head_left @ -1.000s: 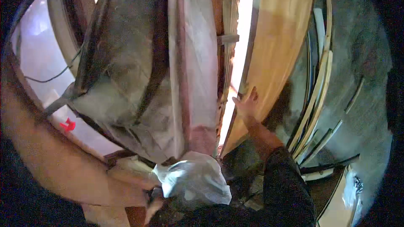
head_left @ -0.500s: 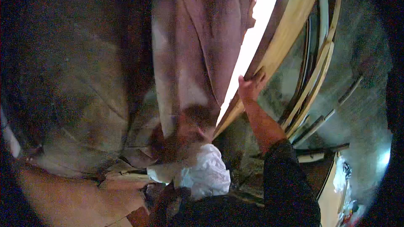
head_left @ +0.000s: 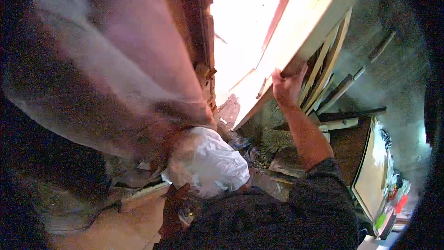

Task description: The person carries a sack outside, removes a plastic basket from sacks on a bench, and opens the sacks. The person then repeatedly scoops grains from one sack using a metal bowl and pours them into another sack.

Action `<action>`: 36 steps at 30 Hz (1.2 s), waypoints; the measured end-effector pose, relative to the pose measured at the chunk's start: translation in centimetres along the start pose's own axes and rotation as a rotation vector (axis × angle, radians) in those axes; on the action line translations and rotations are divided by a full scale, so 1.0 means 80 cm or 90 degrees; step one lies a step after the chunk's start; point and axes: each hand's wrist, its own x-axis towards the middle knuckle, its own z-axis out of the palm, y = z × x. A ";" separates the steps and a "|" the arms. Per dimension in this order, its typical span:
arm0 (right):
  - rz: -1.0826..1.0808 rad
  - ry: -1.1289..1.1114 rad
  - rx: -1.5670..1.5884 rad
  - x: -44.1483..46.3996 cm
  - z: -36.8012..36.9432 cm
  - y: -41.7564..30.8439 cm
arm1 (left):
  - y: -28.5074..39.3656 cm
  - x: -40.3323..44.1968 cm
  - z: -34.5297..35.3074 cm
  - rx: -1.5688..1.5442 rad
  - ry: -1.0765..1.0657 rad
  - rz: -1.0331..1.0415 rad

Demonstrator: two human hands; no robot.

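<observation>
My right hand point(head_left: 287, 88) is raised at the lower edge of a pale wooden panel point(head_left: 303, 37), its fingers and thumb round the edge. The panel slants up to the right beside a very bright opening. A large pinkish-grey sheet point(head_left: 134, 51), blurred, spreads across the upper left. Below its lower end is a crumpled white plastic bag point(head_left: 215, 164), just in front of my dark shirt. I cannot make out my left hand; the sheet and bag cover much of that side.
Long wooden strips point(head_left: 330, 65) lean behind the panel. Rubble point(head_left: 266, 132) and board pieces point(head_left: 286, 162) lie on the ground below. A framed board point(head_left: 370, 180) stands at the lower right, near plastic wrappings and red and green items. A tan surface point(head_left: 122, 222) is at the lower left.
The panel has swung up and right with my right hand at its edge, and the bright opening is wider. The sheet has shifted left. The view has turned, showing more ground and rubble.
</observation>
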 end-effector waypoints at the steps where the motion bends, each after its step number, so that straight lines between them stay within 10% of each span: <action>1: 0.070 -0.013 0.107 -0.004 -0.020 0.010 | 0.000 0.000 0.005 0.017 0.006 0.030; 3: 0.151 0.002 0.365 -0.008 -0.069 -0.008 | -0.019 0.016 -0.002 0.135 0.025 0.184; 12: 0.092 0.025 0.234 -0.028 -0.163 0.142 | 0.043 0.033 0.103 0.202 0.005 0.068; 18: 0.174 0.043 0.250 -0.021 -0.221 0.195 | 0.014 0.071 0.158 0.338 -0.102 0.329; 23: 0.186 0.046 0.389 -0.026 -0.222 0.203 | 0.025 0.066 0.253 -0.071 -0.009 0.119; 36: 0.120 0.009 0.475 -0.014 -0.229 0.193 | 0.050 0.127 0.375 -0.228 -0.141 0.222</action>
